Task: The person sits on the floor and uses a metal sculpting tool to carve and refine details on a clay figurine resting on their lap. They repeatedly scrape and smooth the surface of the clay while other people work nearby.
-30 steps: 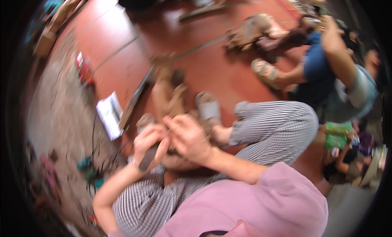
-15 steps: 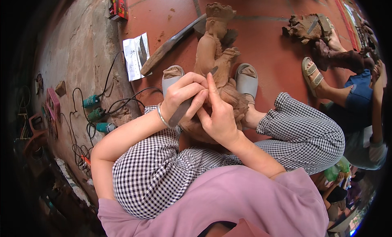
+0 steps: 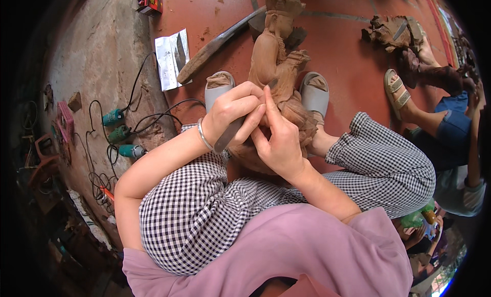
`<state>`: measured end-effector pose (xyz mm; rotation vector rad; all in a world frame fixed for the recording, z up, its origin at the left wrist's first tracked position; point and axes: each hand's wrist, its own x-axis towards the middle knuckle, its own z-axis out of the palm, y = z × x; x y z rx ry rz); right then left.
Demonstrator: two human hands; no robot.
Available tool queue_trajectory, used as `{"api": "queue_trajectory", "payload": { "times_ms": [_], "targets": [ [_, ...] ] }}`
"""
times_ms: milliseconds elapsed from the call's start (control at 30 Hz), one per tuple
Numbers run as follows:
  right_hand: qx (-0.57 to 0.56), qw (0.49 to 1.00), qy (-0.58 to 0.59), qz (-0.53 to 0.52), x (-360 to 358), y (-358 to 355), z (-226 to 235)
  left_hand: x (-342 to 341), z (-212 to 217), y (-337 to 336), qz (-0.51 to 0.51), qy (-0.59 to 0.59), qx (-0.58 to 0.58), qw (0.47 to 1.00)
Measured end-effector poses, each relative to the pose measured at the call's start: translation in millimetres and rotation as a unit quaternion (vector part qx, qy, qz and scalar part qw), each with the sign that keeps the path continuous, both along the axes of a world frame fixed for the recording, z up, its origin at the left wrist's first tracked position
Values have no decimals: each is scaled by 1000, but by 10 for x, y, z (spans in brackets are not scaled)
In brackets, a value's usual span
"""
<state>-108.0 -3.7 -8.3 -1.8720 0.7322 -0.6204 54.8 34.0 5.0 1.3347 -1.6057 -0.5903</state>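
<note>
Centre frame: left hand (image 3: 232,113) fingers wrap the chisel (image 3: 228,136); right hand (image 3: 279,141) fingers, pressed together, apparently steady the blade against the wooden statue (image 3: 273,67).

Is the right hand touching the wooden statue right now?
Touching. The head view shows the right hand with fingers laid flat against the wooden statue, no gap visible.

The carved brown wooden statue (image 3: 279,67) stands on the red tiled floor (image 3: 342,46) between two grey sandals (image 3: 219,87). Left of them lies a white paper sheet (image 3: 169,59); teal power tools (image 3: 120,136) lie farther left.
</note>
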Motion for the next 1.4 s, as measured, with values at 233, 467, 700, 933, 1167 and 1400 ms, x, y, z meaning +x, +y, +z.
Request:
{"api": "queue_trajectory", "payload": {
  "times_ms": [233,467,700,933,1167,1400],
  "targets": [
    [4,1000,-30,-4,4,9,-6,10,32,-20,-12,-20,-17,1000],
    [12,999,11,30,-29,-12,53,30,124,45,-3,-43,6,999],
    [10,1000,-2,19,-13,-6,-15,13,79,-19,16,3,12,1000],
    [18,999,-30,-8,41,-8,13,13,94,-59,29,21,17,999],
    [3,1000,-19,23,20,-34,-6,24,148,-43,31,13,30,999],
    [-7,999,28,42,6,-17,16,85,136,-43,13,0,47,999]
  ]
}}
